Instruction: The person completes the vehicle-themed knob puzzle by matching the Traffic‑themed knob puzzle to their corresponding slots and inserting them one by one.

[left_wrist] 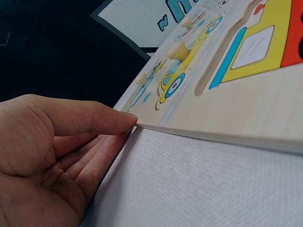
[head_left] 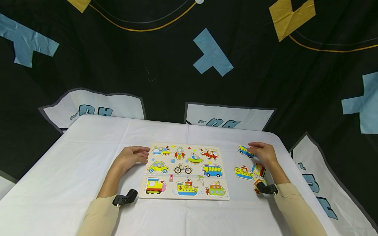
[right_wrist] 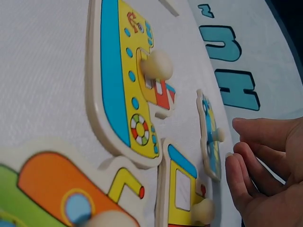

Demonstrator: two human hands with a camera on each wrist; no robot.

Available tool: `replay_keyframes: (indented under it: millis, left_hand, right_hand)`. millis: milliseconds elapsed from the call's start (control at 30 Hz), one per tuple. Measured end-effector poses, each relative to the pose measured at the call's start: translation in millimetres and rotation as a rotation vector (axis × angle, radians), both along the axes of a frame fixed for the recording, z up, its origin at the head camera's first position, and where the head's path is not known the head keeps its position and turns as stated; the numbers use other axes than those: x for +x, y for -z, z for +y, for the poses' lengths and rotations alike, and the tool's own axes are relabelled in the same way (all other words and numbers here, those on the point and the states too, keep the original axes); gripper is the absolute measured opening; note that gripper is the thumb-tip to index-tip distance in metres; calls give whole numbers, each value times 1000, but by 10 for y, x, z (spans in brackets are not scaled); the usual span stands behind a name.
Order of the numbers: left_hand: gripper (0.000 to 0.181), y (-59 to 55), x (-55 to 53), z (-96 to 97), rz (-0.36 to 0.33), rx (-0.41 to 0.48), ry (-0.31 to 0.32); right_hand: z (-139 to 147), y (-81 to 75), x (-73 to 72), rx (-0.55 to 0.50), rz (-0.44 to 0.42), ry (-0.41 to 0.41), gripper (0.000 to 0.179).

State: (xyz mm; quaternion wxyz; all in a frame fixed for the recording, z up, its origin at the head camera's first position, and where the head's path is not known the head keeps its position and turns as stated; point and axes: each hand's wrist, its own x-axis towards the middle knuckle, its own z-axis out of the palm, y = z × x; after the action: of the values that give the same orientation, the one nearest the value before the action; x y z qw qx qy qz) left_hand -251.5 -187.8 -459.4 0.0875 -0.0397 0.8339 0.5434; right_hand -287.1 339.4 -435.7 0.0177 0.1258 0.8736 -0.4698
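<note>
A person in tan sleeves point(head_left: 101, 213) sits both hands over a picture puzzle at a white-covered table point(head_left: 79, 164), a black device point(head_left: 125, 198) strapped at each wrist. The wooden board point(head_left: 160, 196) lies flat at the lower centre of the frame, its yellow car point(head_left: 158, 167) and bicycle point(head_left: 183, 169) fitted with knobs, while the train, boat and submarine places along its lower row show as printed pictures. At left of centre, the left hand point(head_left: 131, 159) touches the board's left edge near its upper corner, fingers extended and relaxed. Right of centre, the right hand point(head_left: 264, 153) reaches beside a loose blue-and-yellow piece point(head_left: 245, 151), its fingers loosely bent with a narrow gap between thumb and fingertips; the right wrist view shows them just short of the piece's knob point(right_wrist: 218, 135), holding nothing. Below that, toward the lower right of the frame, lie a boat piece point(head_left: 243, 172), a train piece point(head_left: 259, 170) just beside it, and an orange-and-green piece point(right_wrist: 59, 182), partly hidden by the wrist device in the head view. A black cloth backdrop point(head_left: 165, 65) with blue and yellow shapes point(head_left: 213, 52) fills the upper frame, white lettered panels point(head_left: 230, 116) along its base
</note>
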Motion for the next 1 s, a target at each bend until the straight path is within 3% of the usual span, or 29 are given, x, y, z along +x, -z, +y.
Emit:
replay_keyframes:
  millis: [700,1000]
  left_hand:
    - [54,3,2,-1,-7,-10,-12]
    - [53,-2,5,3,-6,-9,-15]
  right_hand:
    - [43,124,-46,9,-105,-21,50]
    - [35,136,-69,41,-96,-22,50]
